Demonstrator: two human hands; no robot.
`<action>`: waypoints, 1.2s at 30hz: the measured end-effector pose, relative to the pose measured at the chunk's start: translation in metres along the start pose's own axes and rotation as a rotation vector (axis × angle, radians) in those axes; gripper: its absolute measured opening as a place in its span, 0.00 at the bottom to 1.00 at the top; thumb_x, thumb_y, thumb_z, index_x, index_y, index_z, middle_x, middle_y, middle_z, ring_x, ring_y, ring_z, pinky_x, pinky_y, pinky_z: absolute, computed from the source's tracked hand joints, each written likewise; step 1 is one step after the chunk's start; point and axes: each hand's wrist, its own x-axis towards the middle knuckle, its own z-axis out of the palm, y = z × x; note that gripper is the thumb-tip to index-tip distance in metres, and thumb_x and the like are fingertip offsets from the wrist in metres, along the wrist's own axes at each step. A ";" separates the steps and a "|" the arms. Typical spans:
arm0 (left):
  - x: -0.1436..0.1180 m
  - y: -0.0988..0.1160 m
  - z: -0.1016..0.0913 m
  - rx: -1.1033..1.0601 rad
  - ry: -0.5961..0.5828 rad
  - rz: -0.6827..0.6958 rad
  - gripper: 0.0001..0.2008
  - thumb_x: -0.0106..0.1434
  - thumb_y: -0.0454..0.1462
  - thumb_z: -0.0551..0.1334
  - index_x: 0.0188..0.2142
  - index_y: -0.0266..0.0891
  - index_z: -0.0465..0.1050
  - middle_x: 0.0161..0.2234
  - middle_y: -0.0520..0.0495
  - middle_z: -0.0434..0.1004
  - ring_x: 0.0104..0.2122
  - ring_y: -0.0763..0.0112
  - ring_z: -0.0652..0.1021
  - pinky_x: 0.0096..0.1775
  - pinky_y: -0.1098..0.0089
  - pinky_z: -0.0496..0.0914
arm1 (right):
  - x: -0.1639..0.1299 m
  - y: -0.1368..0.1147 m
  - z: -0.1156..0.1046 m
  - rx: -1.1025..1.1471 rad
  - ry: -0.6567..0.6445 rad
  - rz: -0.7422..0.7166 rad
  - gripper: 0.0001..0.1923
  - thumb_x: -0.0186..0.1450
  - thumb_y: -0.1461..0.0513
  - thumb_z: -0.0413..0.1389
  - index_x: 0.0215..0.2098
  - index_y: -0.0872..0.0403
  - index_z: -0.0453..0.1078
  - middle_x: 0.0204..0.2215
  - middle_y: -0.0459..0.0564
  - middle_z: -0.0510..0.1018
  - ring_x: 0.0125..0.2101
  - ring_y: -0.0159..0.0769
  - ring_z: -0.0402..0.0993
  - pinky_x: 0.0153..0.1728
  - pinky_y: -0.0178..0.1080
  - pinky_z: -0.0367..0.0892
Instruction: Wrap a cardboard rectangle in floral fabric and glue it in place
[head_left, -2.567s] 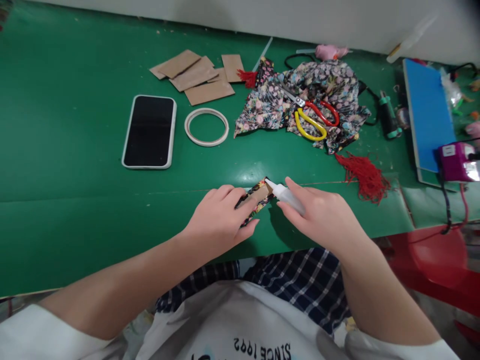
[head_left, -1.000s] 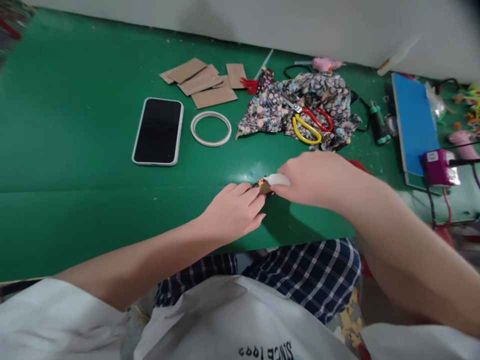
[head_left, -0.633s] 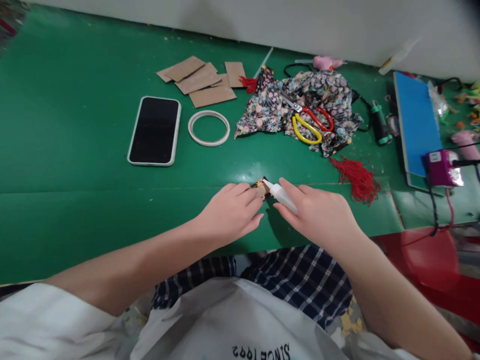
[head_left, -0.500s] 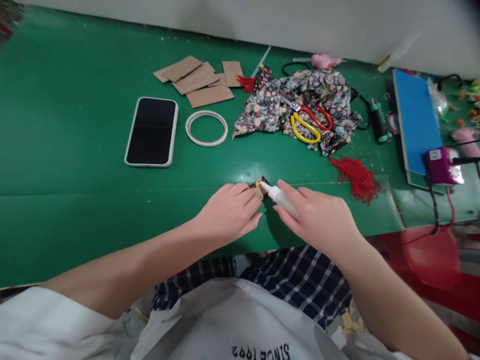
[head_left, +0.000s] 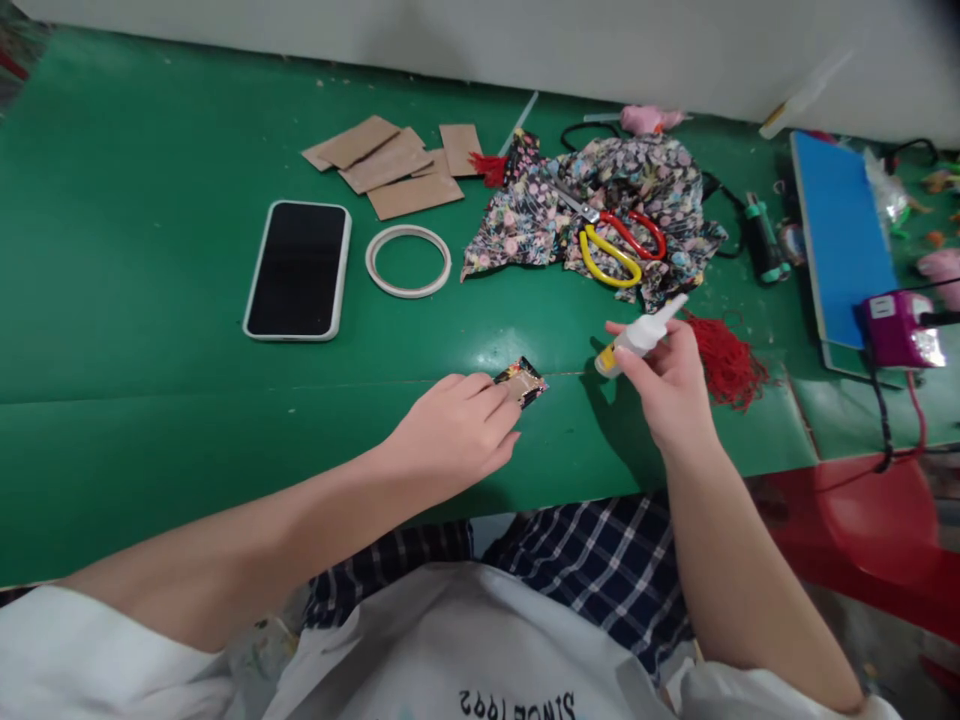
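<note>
Pressing left hand (head_left: pixel 454 432), right hand (head_left: pixel 670 385) lifting glue bottle (head_left: pixel 639 338)

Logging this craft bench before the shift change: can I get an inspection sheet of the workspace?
Surface: green table, scuffed, with small specks.
Job's things: fabric-covered card piece flat under the left fingertips; glue bottle lifted off the table.
Clutter: phone, tape ring, cardboard pieces, floral fabric with scissors on top, red tassel, blue board.
Hands: left hand pressing the card piece; right hand shut on the bottle.
Cables: black cable beside the purple device.
Surroundings: pale wall; red stool.
</note>
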 end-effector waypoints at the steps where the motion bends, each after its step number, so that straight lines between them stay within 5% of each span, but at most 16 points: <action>1: 0.001 0.000 0.000 -0.003 -0.005 0.002 0.12 0.64 0.38 0.55 0.40 0.32 0.71 0.39 0.41 0.76 0.40 0.61 0.74 0.39 0.63 0.68 | 0.007 0.004 0.000 -0.019 0.039 -0.019 0.21 0.61 0.56 0.51 0.50 0.50 0.51 0.48 0.55 0.73 0.45 0.35 0.72 0.40 0.40 0.69; 7: 0.005 -0.001 0.002 -0.006 0.008 -0.006 0.12 0.64 0.38 0.54 0.40 0.33 0.72 0.36 0.41 0.76 0.38 0.61 0.75 0.35 0.64 0.69 | 0.033 0.010 0.000 -0.212 0.087 -0.020 0.24 0.58 0.54 0.54 0.49 0.52 0.54 0.43 0.53 0.73 0.42 0.37 0.73 0.39 0.41 0.70; 18: 0.000 0.000 0.002 -0.132 0.027 -0.061 0.14 0.63 0.35 0.55 0.46 0.32 0.70 0.44 0.42 0.74 0.47 0.60 0.72 0.47 0.61 0.70 | 0.017 -0.009 -0.006 -0.428 0.019 -0.032 0.23 0.62 0.53 0.50 0.52 0.54 0.63 0.41 0.54 0.74 0.39 0.40 0.72 0.39 0.43 0.67; 22: 0.000 0.005 -0.002 -0.158 -0.023 -0.040 0.14 0.63 0.36 0.55 0.46 0.31 0.69 0.46 0.41 0.73 0.45 0.61 0.73 0.46 0.60 0.71 | -0.003 -0.035 -0.012 -0.357 0.019 -0.038 0.28 0.60 0.53 0.53 0.58 0.51 0.61 0.41 0.52 0.75 0.36 0.40 0.72 0.37 0.43 0.68; 26: 0.000 0.009 -0.004 -0.154 0.034 0.053 0.12 0.63 0.35 0.55 0.43 0.30 0.70 0.44 0.40 0.74 0.44 0.63 0.73 0.46 0.62 0.72 | -0.012 -0.044 -0.011 -0.051 0.213 -0.057 0.19 0.57 0.55 0.59 0.47 0.46 0.71 0.35 0.48 0.77 0.27 0.35 0.70 0.26 0.39 0.66; 30: -0.002 0.011 -0.002 -0.173 0.079 0.057 0.12 0.62 0.37 0.58 0.41 0.30 0.72 0.43 0.41 0.75 0.43 0.62 0.74 0.45 0.61 0.73 | -0.016 -0.037 -0.002 0.268 0.213 -0.178 0.20 0.50 0.49 0.63 0.39 0.48 0.74 0.27 0.45 0.77 0.19 0.30 0.65 0.16 0.35 0.59; 36: -0.002 0.012 -0.002 -0.174 0.051 0.028 0.12 0.63 0.38 0.57 0.41 0.31 0.73 0.44 0.41 0.76 0.44 0.60 0.75 0.42 0.61 0.74 | -0.021 -0.047 0.021 0.059 0.315 -0.217 0.14 0.55 0.50 0.59 0.30 0.51 0.74 0.18 0.41 0.73 0.14 0.24 0.61 0.13 0.32 0.54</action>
